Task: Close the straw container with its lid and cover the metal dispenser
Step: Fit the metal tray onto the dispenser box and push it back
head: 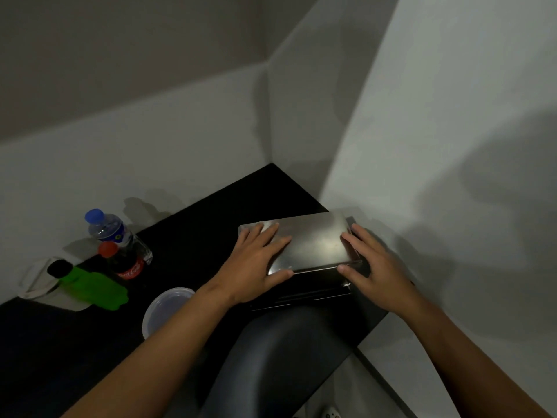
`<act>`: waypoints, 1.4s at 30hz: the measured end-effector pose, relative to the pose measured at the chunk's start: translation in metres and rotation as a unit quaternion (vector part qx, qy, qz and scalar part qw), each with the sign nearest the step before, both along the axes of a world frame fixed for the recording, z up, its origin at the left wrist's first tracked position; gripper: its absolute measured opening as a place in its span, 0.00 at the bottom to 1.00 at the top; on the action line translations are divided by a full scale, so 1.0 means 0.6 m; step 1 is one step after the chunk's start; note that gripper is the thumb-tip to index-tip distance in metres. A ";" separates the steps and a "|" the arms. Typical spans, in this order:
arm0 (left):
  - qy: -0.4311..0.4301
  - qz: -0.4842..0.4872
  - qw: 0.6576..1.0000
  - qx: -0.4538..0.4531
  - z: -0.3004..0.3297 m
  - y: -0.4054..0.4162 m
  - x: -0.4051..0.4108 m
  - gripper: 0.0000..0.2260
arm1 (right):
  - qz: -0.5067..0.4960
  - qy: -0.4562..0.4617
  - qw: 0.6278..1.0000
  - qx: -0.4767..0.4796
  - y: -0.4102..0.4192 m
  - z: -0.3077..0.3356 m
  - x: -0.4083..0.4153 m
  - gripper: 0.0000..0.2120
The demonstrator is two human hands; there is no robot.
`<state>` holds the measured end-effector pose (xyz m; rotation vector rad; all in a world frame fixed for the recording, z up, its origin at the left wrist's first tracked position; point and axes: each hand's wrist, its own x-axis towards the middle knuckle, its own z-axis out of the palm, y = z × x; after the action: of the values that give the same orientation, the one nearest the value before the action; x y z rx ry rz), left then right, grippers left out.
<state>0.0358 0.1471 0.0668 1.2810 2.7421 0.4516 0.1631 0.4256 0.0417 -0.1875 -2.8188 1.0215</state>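
Observation:
A flat metal lid (313, 241) lies on top of the dark metal dispenser (310, 289) at the right end of the black counter. My left hand (256, 263) rests on the lid's left end, fingers spread over the top and thumb at its front edge. At the lid's right end, my right hand (373, 267) has fingers on the corner and its thumb at the front edge. Left of my left forearm sits a round clear plastic container (164, 309) with a lid on it; no straws are visible.
A blue-capped water bottle (111, 230) and a red-capped cola bottle (125, 262) stand at the counter's back left. Beside them lie a green object (99, 286) and a white cloth (36, 282). White walls enclose the corner. A dark rounded chair back (277, 357) is below.

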 end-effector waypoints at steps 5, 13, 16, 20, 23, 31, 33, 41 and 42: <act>-0.094 0.088 0.984 0.124 -0.018 -0.047 0.004 0.31 | 0.030 0.015 0.998 0.047 -0.021 0.013 -0.028 0.33; -0.190 0.131 0.951 0.204 -0.052 -0.069 0.005 0.36 | 0.070 -0.035 0.988 0.132 -0.069 0.018 -0.088 0.35; -0.181 0.127 0.954 0.201 -0.055 -0.072 0.006 0.38 | 0.077 -0.031 0.983 0.164 -0.073 0.014 -0.088 0.35; -0.182 0.130 0.954 0.201 -0.057 -0.074 0.011 0.38 | 0.084 -0.026 0.981 0.174 -0.071 0.011 -0.082 0.35; -0.185 0.131 0.953 0.200 -0.058 -0.075 0.012 0.35 | 0.090 -0.029 0.980 0.177 -0.069 0.007 -0.081 0.35; -0.205 0.146 0.941 0.227 -0.059 -0.071 0.026 0.29 | 0.072 -0.009 0.994 0.082 -0.053 0.008 -0.073 0.35; -0.217 0.156 0.932 0.245 -0.064 -0.071 0.033 0.28 | 0.043 0.005 0.999 0.033 -0.051 0.004 -0.062 0.33; -0.257 0.194 0.894 0.312 -0.084 -0.067 0.060 0.30 | -0.059 -0.036 0.985 -0.156 -0.046 -0.020 -0.012 0.37; -0.260 0.202 0.891 0.313 -0.087 -0.067 0.063 0.30 | -0.063 -0.026 0.985 -0.157 -0.047 -0.023 -0.008 0.38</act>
<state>0.0734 0.1071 0.0149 0.4902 2.4282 1.5552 0.1586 0.3976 0.0281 -0.4261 -2.6315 1.4426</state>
